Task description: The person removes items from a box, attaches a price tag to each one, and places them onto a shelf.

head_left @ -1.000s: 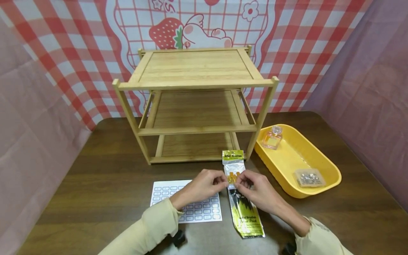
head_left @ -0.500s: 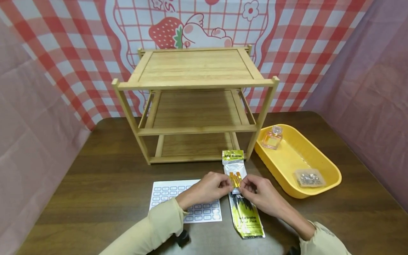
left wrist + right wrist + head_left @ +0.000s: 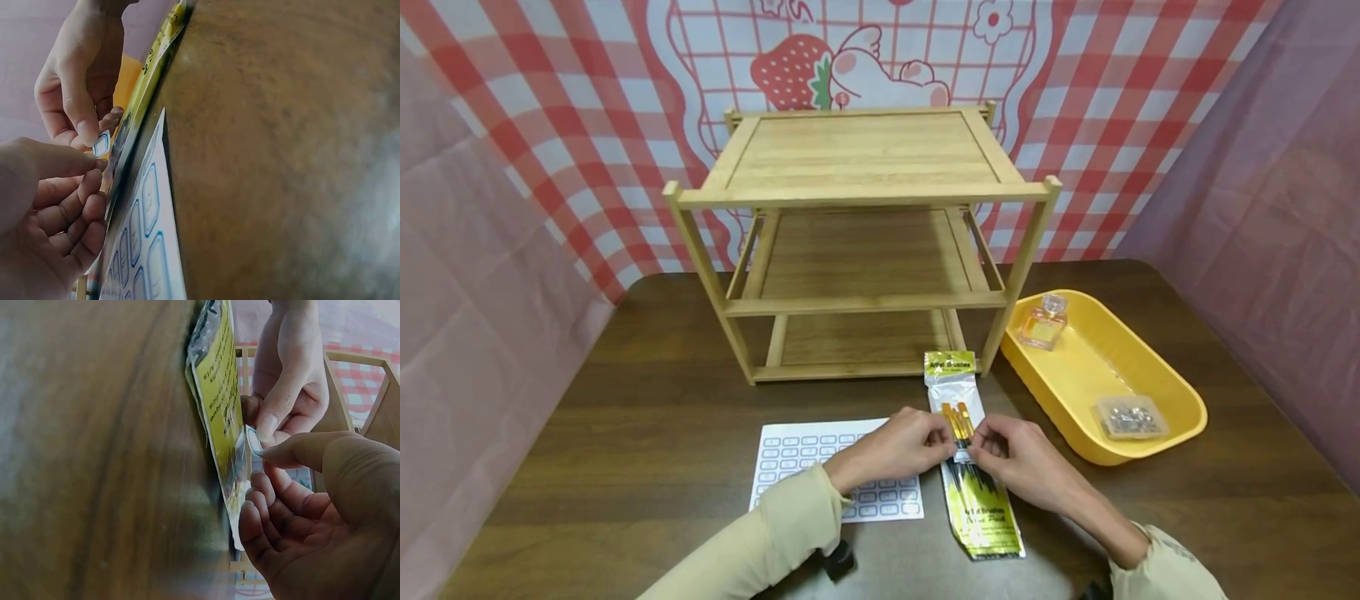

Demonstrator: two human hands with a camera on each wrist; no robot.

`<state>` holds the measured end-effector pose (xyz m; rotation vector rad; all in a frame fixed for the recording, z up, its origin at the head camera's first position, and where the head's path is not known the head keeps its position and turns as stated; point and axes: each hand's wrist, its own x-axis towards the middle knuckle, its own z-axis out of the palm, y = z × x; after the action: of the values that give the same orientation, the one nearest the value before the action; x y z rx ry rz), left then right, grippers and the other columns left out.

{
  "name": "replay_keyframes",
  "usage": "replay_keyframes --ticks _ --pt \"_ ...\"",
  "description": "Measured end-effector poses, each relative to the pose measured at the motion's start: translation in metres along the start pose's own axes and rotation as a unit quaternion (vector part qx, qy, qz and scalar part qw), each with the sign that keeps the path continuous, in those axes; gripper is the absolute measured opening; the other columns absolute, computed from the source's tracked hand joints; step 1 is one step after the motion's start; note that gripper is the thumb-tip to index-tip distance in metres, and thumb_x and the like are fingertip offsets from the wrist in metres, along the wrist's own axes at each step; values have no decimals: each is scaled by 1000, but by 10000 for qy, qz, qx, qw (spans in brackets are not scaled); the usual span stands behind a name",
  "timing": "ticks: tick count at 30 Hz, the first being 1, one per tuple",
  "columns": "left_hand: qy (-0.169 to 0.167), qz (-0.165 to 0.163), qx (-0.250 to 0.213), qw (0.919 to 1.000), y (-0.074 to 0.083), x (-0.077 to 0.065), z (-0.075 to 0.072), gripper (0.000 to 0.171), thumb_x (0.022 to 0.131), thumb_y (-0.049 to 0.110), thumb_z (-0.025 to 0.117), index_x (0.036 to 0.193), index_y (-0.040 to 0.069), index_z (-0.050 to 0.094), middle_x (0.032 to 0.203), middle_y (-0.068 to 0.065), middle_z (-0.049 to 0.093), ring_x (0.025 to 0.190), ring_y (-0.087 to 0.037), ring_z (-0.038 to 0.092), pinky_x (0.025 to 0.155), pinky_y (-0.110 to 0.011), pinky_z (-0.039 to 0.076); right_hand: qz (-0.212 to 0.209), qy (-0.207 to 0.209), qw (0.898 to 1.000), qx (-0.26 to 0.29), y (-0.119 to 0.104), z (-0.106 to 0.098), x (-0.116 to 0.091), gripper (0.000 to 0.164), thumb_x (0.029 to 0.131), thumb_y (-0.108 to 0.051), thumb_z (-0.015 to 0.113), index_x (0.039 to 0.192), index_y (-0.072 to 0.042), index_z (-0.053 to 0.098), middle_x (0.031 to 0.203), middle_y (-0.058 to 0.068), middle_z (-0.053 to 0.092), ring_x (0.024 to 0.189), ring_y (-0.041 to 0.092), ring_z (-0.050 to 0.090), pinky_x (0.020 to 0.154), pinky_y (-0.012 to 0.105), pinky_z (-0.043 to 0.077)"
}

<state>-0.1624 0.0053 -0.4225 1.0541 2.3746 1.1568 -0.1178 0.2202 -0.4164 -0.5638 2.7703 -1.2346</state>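
Note:
A small blue-edged label sticker (image 3: 101, 145) is stretched between both hands, just above a packet of artist brushes (image 3: 987, 523). My left hand (image 3: 904, 443) pinches one end between thumb and forefinger. The opposite end is pinched by my right hand (image 3: 1021, 460). In the right wrist view the sticker (image 3: 254, 442) shows edge-on between the thumbs. Whether it touches the packet, I cannot tell. The packet lies flat, its orange brush tips (image 3: 957, 421) visible through clear plastic. Left of it, partly under my left forearm, lies a white sheet of labels (image 3: 797, 442).
A three-tier wooden shelf (image 3: 865, 197) stands behind the packet, whose top end reaches its front foot. At the right, a yellow tray (image 3: 1138, 358) holds a pink perfume bottle (image 3: 1042, 325) and a clear box of small metal pieces (image 3: 1130, 417).
Both hands have shifted slightly right and toward me along the packet, bringing the sticker below the brush tips. The pinch of each hand stays the same. The head view has tilted slightly.

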Motion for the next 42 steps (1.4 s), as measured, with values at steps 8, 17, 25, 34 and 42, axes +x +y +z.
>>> replay_keyframes --ticks 8,17,25,34,42 --pt "-17 4 109 9999 1 2 3 7 98 5 69 92 6 73 72 9 61 60 0 52 57 -16 48 153 -147 9998 -18 2 -1 -1 11 87 -1 70 85 -10 65 72 -7 58 62 7 54 52 23 48" --pt "82 4 264 9996 0 4 6 9 97 6 68 90 7 73 69 11 59 56 1 49 54 -15 46 210 -219 9995 -64 3 -2 -1 14 86 1 69 85 -11 63 72 -7 58 63 7 54 53 23 48" --pt "109 -6 355 9993 3 4 7 9 95 4 69 87 7 72 67 11 57 54 1 48 52 -15 44 260 -281 9992 -86 4 -2 -1 13 88 -1 70 86 -11 63 73 -7 59 64 7 55 55 23 49" --pt "127 20 678 9976 5 3 7 9 93 5 71 85 9 70 68 10 57 56 1 49 53 -14 45 170 -251 9995 -12 3 -1 -1 15 89 -5 76 88 -12 63 73 -8 59 65 5 54 55 23 48" --pt "149 72 772 9969 5 3 8 9 94 6 71 86 9 70 67 10 56 56 1 49 54 -13 45 185 -255 9995 -36 2 -1 -2 14 89 -5 76 88 -12 64 74 -8 59 65 5 54 56 23 49"
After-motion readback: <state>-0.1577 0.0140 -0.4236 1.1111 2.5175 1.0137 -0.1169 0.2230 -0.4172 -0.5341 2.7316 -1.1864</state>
